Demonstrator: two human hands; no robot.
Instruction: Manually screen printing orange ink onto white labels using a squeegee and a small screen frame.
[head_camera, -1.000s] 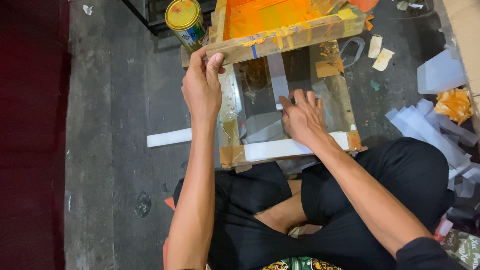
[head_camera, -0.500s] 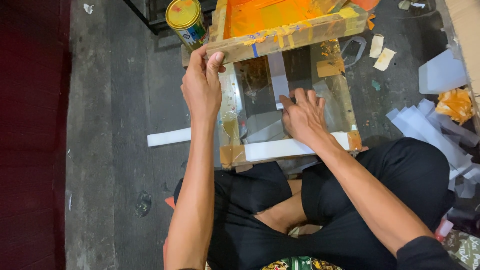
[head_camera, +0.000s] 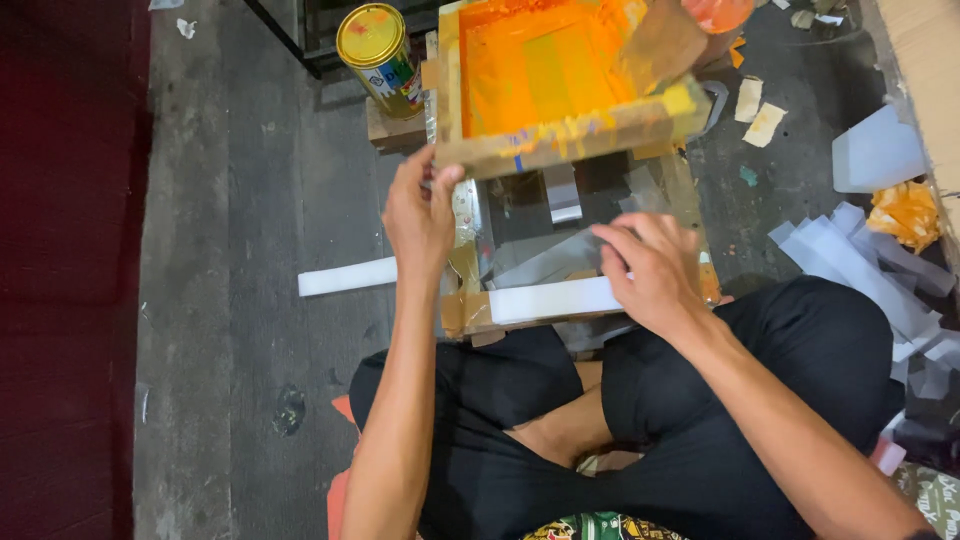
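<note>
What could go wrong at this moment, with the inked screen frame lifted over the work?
1. The left hand holds the raised wooden screen frame only at one corner; it might slip and drop onto the right hand working below it.
2. Wet orange ink coats the tilted screen and could drip onto the white strip underneath.
3. The yellow-lidded can stands close beside the frame and might get knocked over.
</note>
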